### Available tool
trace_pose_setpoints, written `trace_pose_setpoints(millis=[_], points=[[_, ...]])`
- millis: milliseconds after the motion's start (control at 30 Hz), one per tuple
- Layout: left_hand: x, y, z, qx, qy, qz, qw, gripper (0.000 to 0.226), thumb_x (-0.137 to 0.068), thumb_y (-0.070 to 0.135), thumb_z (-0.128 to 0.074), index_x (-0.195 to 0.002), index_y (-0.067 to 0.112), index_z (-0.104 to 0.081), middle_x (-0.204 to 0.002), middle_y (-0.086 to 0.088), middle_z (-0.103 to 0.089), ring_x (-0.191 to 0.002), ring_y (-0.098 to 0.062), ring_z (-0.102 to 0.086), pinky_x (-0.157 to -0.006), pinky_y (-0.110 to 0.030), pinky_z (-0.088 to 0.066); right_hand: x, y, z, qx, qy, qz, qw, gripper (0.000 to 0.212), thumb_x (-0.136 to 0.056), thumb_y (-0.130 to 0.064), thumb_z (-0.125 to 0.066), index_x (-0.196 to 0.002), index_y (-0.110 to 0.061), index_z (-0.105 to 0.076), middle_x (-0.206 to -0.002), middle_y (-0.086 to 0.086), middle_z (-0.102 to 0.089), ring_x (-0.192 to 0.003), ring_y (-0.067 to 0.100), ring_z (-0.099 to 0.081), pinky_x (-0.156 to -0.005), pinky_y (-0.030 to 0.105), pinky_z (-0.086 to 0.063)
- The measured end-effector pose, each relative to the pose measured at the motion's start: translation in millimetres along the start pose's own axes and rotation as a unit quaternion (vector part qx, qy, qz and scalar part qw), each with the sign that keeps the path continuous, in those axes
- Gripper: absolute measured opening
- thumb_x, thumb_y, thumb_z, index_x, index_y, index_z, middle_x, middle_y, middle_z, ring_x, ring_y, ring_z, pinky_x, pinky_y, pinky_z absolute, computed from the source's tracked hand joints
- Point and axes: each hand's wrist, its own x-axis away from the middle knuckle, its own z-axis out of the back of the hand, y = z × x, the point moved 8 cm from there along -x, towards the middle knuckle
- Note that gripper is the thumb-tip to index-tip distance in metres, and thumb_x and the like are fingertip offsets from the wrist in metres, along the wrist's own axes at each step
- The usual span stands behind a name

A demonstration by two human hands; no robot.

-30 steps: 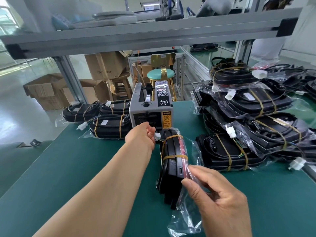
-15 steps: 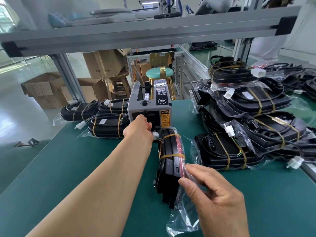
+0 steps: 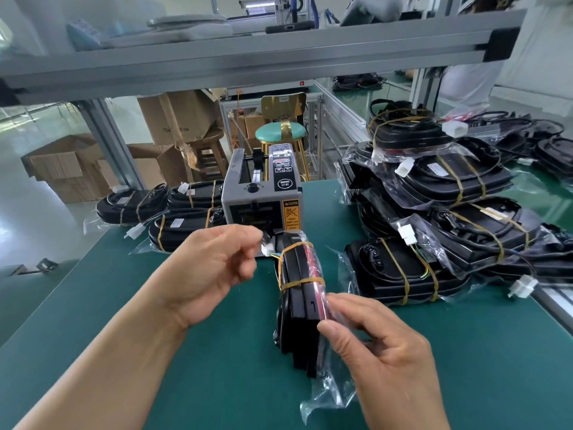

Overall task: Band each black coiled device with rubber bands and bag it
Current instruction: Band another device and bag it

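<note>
Green workbench (image 3: 124, 305): your right hand (image 3: 381, 352) pinches the plastic bag (image 3: 328, 395) against the banded black coiled device (image 3: 299, 305), standing on edge before the tape dispenser (image 3: 263, 200); your left hand (image 3: 214, 268) pinches what looks like a tape strip (image 3: 263, 235). Slacken, and the fold may spring open.

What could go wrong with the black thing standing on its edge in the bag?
1. The black device stands on its narrow edge, steadied only by the right hand pinching the clear bag against it. If that pinch slips, it might topple onto the green mat.
2. The white connector and its wires sit at the far end beside the left hand. They could snag as the bag gets closed.
</note>
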Motion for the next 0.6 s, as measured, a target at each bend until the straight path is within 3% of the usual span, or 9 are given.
trace_pose_setpoints(millis=[133,300,600], points=[[22,-6,-35,-0.13,-0.11,0.023,0.985,0.011,-0.067,0.03,-0.075,-0.066,0.019,-0.071,-0.06,0.001,-0.055,-0.052,-0.008,-0.044,-0.053,-0.015,-0.041,-1,2,-6,-0.018,-0.019,-0.008,1.0,0.025,-0.066,-0.024,-0.078,-0.092,-0.024,-0.08,-0.098,-0.015,-0.075,-0.095,0.001,-0.069,-0.073,0.01,-0.053],[18,-11,-35,-0.184,-0.081,0.026,0.979,0.015,-0.081,0.011,-0.073,-0.066,0.013,-0.07,-0.053,0.003,-0.049,-0.049,-0.008,-0.033,-0.048,-0.014,-0.03,1,3,-9,-0.019,-0.023,-0.014,0.999,0.025,-0.068,-0.023,-0.078,-0.092,-0.024,-0.08,-0.1,-0.013,-0.075,-0.098,0.004,-0.069,-0.071,0.013,-0.055],[22,-12,-35,-0.197,-0.105,0.031,0.974,0.021,-0.081,0.004,-0.071,-0.063,0.014,-0.07,-0.053,0.009,-0.056,-0.046,-0.001,-0.041,-0.051,-0.008,-0.036,3,3,-12,-0.012,-0.017,-0.014,1.0,0.025,-0.07,-0.029,-0.076,-0.095,-0.029,-0.08,-0.103,-0.012,-0.074,-0.1,0.008,-0.069,-0.066,0.021,-0.058]])
